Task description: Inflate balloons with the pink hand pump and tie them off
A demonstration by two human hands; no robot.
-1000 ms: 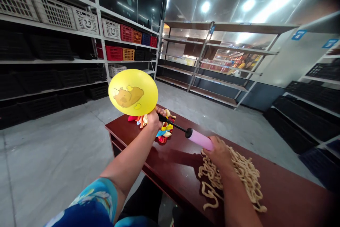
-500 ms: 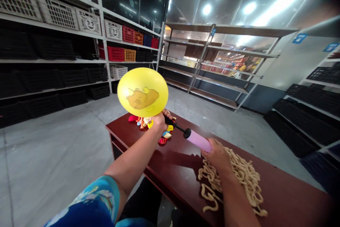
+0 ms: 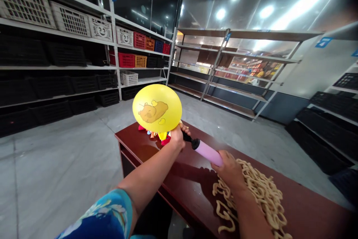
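Observation:
A blown-up yellow balloon (image 3: 157,107) with a bear-like animal printed on it stands above the far end of the table. My left hand (image 3: 176,138) is closed round its neck and the black end of a hand balloon pump (image 3: 208,153); the join is hidden by the fingers. My right hand (image 3: 229,166) grips the pump's pink barrel. The black end sits close against the barrel. Beneath the balloon lies a pile of small, colourful uninflated balloons (image 3: 163,137), partly covered by the balloon and my left hand.
The dark red table (image 3: 192,194) carries a heap of beige rope-like strands (image 3: 264,190) beside and under my right forearm. Shelves with white crates (image 3: 69,19) and black crates line the left wall. A metal rack (image 3: 218,60) stands at the back, and black crates (image 3: 321,131) at the right.
The pump's rod, showing between the black end and the pink barrel before, has slid in, bringing my hands closer together. The balloon sits lower and further right in view; the camera has shifted.

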